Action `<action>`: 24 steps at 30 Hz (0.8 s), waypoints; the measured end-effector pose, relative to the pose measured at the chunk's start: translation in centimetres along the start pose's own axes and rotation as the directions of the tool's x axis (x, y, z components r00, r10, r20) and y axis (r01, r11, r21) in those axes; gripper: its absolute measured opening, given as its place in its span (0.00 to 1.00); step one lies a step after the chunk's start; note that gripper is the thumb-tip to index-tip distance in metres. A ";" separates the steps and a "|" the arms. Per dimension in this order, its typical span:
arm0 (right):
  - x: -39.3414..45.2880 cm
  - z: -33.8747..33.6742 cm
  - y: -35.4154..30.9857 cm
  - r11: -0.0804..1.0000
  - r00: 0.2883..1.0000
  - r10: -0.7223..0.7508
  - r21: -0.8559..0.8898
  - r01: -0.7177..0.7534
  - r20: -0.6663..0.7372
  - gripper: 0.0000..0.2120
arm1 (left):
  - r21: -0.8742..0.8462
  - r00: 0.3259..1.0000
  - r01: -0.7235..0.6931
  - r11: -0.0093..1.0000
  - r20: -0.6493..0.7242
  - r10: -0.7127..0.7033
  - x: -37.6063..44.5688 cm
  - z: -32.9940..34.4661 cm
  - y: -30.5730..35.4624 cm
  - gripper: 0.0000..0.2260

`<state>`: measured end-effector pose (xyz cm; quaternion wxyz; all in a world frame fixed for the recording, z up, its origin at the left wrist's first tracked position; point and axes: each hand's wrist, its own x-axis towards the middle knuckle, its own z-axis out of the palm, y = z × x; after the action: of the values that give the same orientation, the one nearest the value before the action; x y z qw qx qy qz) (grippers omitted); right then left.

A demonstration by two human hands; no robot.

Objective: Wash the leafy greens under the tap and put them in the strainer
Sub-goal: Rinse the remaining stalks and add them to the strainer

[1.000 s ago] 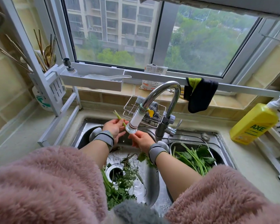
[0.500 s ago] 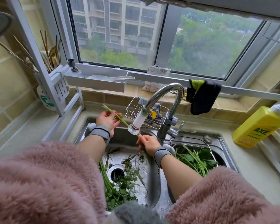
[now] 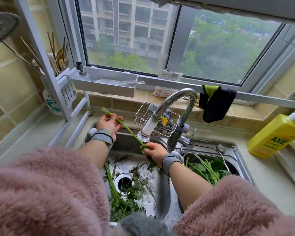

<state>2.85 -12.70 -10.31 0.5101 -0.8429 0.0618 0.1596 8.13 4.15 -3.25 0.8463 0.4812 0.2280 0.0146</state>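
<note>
A long green stalk (image 3: 126, 127) stretches slantwise under the white nozzle of the chrome tap (image 3: 175, 99). My left hand (image 3: 109, 124) holds its pale upper end between thumb and fingers at the sink's back left. My right hand (image 3: 154, 150) grips its leafy lower end just below the nozzle. Loose leafy greens (image 3: 124, 200) lie in the left steel basin (image 3: 163, 193) around the drain. The wire strainer (image 3: 226, 165) sits in the right basin with washed greens (image 3: 206, 169) in it.
A wire sponge rack (image 3: 140, 114) hangs behind the tap. A yellow detergent bottle (image 3: 274, 137) stands on the counter at right. A black and green cloth (image 3: 215, 103) drapes over the window rail. A white rack with chopsticks (image 3: 58, 68) stands at left.
My left hand has slid up and to the left along the stalk, pulling it out longer under the nozzle. My right hand stays below the tap on the leafy end.
</note>
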 end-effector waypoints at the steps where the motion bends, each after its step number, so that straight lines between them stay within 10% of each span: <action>1: -0.1 0.1 0.2 0.997 1.000 0.019 0.071 -0.020 0.010 0.08 | 0.000 1.000 -0.004 1.000 -0.007 0.004 0.2 -0.1 0.1 0.09; 24: -0.4 -0.6 -0.5 0.959 0.977 0.209 0.206 -0.197 -0.039 0.12 | -0.057 0.998 -0.036 0.998 -0.048 0.033 1.1 -0.9 1.2 0.07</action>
<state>2.77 -13.06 -9.53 0.5715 -0.7807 0.1792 0.1783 8.97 5.79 -3.09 0.8537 0.4601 0.2393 0.0470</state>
